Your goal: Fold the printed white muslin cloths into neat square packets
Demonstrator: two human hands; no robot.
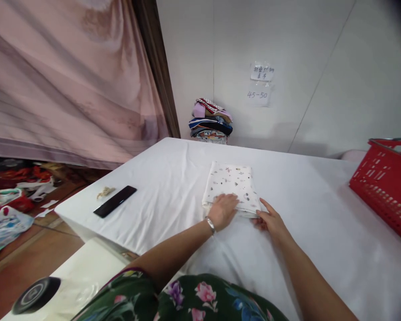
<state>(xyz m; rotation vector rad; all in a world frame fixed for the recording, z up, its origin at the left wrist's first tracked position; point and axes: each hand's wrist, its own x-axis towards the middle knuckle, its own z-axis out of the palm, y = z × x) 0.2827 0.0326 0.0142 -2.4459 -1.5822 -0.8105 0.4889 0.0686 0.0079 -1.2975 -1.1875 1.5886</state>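
A white cloth [230, 180] with a small scattered print lies folded into a rough rectangle on the white-covered table. My left hand [223, 211], with a silver bracelet at the wrist, rests flat on its near left part, fingers stretched out. At the near right corner, my right hand [270, 219] pinches the cloth's edge between thumb and fingers. Several layers show along the near edge. Part of the right hand's fingers is hidden under that corner.
On the table [167, 178], a black phone [115, 201] and a small beige item [105, 192] lie to the left. A red basket [387, 187] stands at right. Stacked fabrics [211, 121] sit behind the far edge. A pink curtain [70, 80] hangs at left.
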